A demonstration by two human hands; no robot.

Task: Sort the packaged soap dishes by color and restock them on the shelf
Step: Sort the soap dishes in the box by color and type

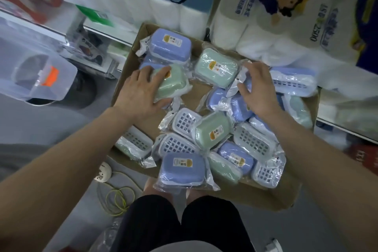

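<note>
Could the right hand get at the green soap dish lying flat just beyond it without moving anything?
Probably yes. That green soap dish lies on top at the far side of the cardboard box, nothing covering it, and the right hand sits just beside it, fingers on a blue packet.

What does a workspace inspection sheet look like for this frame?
Surface: brown cardboard box, open, on the floor.
Job's things: green and blue plastic-wrapped soap dishes jumbled, unsorted, in the box.
Clutter: white wrapped paper-roll packs behind the box.
Grippers: left hand grips a green wrapped soap dish; right hand grips a blue one's wrapper.
Cables: yellow-green coiled cable, white plug on the floor.
Surroundings: clear plastic container at left.
</note>
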